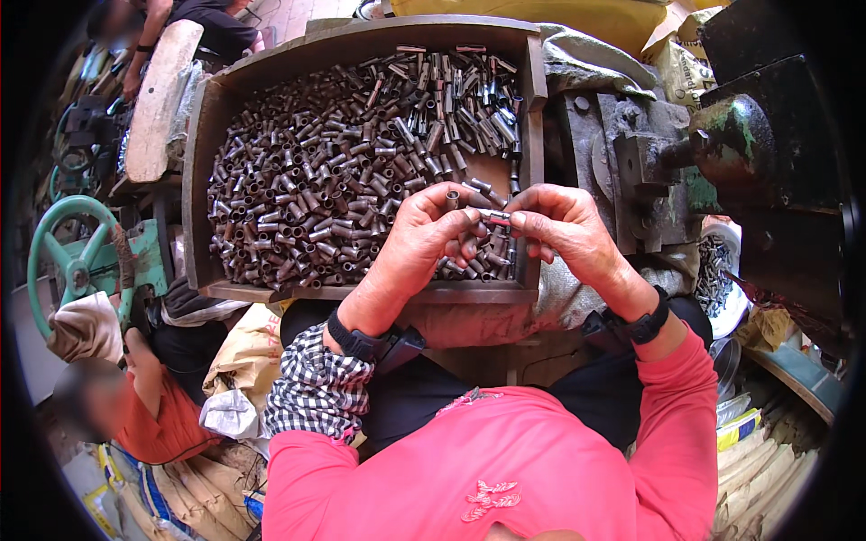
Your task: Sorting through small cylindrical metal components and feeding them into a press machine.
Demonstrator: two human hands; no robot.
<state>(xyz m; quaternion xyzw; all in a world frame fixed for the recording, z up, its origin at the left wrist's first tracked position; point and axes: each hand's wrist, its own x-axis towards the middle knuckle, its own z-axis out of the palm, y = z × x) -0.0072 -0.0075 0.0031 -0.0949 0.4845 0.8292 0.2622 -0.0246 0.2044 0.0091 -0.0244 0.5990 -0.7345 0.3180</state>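
Note:
Over the near right part of a wooden tray (361,293), both my hands meet at a small shiny metal tube (495,216) with a reddish streak. My left hand (424,234) pinches its left end between thumb and fingers. Its right end is gripped by the thumb and forefinger of my right hand (568,230). A dark, open-ended sleeve (453,197) shows at my left fingers; whether they hold it, I cannot tell. Loose dark metal sleeves (307,189) heap up across the tray. Longer, shinier pieces (451,86) lie at its far right.
A heavy machine (649,162) with a greenish cylinder stands right of the tray. Beyond it sits a white tub (717,279) of metal parts. At left are a green handwheel (77,257), a wooden board (162,104) and a person in orange (167,415). Another person works far left.

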